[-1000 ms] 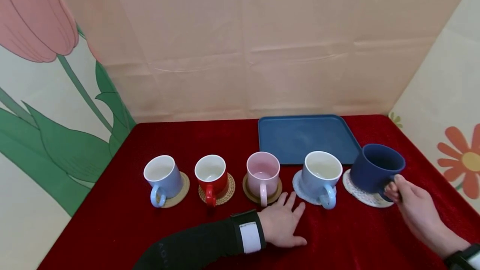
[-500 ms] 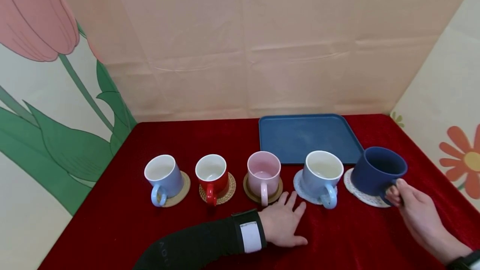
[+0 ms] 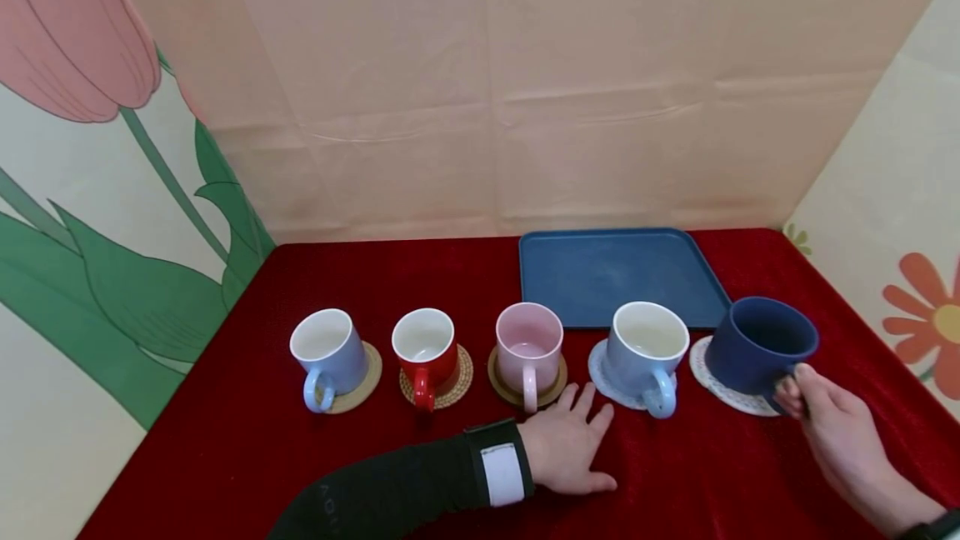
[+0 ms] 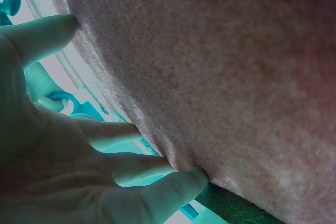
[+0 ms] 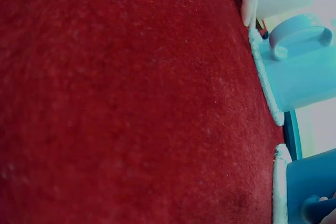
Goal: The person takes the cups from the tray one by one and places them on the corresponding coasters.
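My right hand [image 3: 843, 432] grips the handle of a dark blue mug [image 3: 750, 357] at the right end of a row of mugs. The mug rests on a white patterned coaster [image 3: 716, 382], shifted toward its right side; in the right wrist view its base touches the coaster [image 5: 280, 192]. My left hand [image 3: 566, 448] rests on the red cloth with straight, spread fingers and holds nothing. Its fingertips lie near the coaster of the pink mug [image 3: 525, 357], left of the light blue mug [image 3: 630, 369] on a pale blue coaster [image 3: 600, 377].
Farther left stand a red mug [image 3: 437, 373] on a woven coaster [image 3: 463, 377] and a blue-lavender mug [image 3: 337, 365] on a tan coaster [image 3: 367, 377]. Behind the right mugs lies a blue tray [image 3: 615, 273]. Fabric walls [image 3: 487, 90] close off the back and sides.
My right hand and the dark blue mug have moved slightly right and down in the head view. The left hand stays in place on the cloth.
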Demonstrator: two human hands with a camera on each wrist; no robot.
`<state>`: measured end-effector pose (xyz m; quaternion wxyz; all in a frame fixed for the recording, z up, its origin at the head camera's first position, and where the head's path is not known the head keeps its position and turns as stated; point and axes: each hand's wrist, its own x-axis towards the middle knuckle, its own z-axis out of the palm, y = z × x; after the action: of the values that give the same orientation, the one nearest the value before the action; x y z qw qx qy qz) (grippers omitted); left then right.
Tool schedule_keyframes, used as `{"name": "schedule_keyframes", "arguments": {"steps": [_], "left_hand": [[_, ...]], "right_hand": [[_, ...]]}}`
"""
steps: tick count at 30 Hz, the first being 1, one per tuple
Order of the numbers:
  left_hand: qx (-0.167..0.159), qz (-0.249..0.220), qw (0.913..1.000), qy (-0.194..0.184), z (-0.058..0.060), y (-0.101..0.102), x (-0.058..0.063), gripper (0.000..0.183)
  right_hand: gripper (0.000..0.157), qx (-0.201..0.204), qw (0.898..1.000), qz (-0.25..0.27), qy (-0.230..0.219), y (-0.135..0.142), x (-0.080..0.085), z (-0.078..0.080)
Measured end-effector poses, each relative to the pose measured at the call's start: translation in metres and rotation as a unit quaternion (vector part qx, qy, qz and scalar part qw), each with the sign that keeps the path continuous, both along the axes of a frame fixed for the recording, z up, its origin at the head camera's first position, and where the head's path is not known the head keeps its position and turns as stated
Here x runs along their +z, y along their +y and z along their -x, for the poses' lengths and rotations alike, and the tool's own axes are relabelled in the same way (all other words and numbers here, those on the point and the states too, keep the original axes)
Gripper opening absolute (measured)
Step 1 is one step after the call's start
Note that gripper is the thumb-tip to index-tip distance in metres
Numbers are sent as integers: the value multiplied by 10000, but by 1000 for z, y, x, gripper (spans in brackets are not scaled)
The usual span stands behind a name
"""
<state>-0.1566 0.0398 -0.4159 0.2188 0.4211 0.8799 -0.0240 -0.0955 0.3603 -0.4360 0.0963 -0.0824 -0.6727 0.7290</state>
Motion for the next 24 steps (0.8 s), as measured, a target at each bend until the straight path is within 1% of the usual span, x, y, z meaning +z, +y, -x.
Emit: {"name": "schedule_keyframes", "arguments": {"steps": [6, 9, 14, 17, 21, 24], "left_hand": [[16, -8, 10000, -17, 0, 0, 1, 79], [20, 0, 10000, 6, 0, 0, 1, 79], [20, -5, 10000, 16, 0, -1, 1, 78], [9, -10, 10000, 5, 0, -1, 1, 79], [6, -3, 10000, -23, 0, 0, 1, 78], [-7, -5, 10000, -36, 0, 0, 2, 78]], "right_hand": [[41, -262, 9996, 51, 125, -3, -3, 0], [42, -328, 9994, 46, 129, -4, -5, 0], [42, -332, 9994, 6, 91, -4, -5, -1], [41, -332, 9993, 49, 145, -5, -6, -1], [42, -348, 9994, -6, 56, -5, -4, -1], [43, -316, 9993, -144, -96, -5, 0, -1]]}}
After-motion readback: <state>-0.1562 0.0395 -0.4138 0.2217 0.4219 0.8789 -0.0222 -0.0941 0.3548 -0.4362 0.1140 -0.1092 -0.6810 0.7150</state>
